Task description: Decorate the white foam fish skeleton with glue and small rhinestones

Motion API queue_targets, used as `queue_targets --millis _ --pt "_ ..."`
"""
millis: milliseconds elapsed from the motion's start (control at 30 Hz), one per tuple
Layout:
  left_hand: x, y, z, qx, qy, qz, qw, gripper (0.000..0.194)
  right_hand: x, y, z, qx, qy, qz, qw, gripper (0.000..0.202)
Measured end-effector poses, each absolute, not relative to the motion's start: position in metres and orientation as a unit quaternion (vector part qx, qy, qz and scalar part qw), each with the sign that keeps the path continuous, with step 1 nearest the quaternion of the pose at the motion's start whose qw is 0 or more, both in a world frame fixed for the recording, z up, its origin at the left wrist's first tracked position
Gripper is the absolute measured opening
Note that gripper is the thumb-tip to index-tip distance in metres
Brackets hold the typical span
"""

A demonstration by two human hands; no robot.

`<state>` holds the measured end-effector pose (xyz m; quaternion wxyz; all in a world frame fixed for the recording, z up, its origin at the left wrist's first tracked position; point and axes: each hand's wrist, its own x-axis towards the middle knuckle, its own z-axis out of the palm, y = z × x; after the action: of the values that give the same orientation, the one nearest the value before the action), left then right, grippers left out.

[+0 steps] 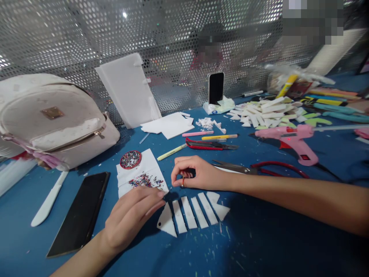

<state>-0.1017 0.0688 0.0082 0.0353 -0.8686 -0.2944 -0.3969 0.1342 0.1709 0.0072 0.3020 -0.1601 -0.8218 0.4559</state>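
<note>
Layout and Grip Status

A perforated metal panel [178,23] backs the blue table [268,238]. At left stands a white backpack [54,119]; to its right, white foam sheets [127,90] lean against the panel. A pile of foam offcuts [268,111] occupies the right rear. A black smartphone [79,213] lies flat near the backpack.

Left hand [132,213]: palm down, fingers extended side by side, fingertips at the paper's near edge; whether anything is gripped cannot be determined. Right hand [198,173]: thumb and forefinger together; any item between them is not visible.

A pink glue gun [285,134] lies at right. The white foam fish [189,212], comprising head, four separated strips and tail, lies on the table just in front of the hands. Red-handled scissors [246,170] lie beyond the right forearm. White paper [123,186] carries a red-rimmed glitter disc [130,159] and loose sequins [145,180]. A black eye dot [159,224] marks the head.
</note>
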Motion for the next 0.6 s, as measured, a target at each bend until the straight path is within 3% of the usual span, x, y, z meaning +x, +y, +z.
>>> queue_targets --millis 367,600 --pt "-0.098 0.069 0.008 -0.861 -0.311 -0.401 0.039 0.055 0.135 0.169 0.009 -0.143 -0.842 0.425 0.301 0.008" --pt "-0.084 0.076 0.005 -0.821 -0.379 -0.426 0.02 0.044 0.133 0.169 0.008 -0.145 -0.835 0.425 0.318 0.003"
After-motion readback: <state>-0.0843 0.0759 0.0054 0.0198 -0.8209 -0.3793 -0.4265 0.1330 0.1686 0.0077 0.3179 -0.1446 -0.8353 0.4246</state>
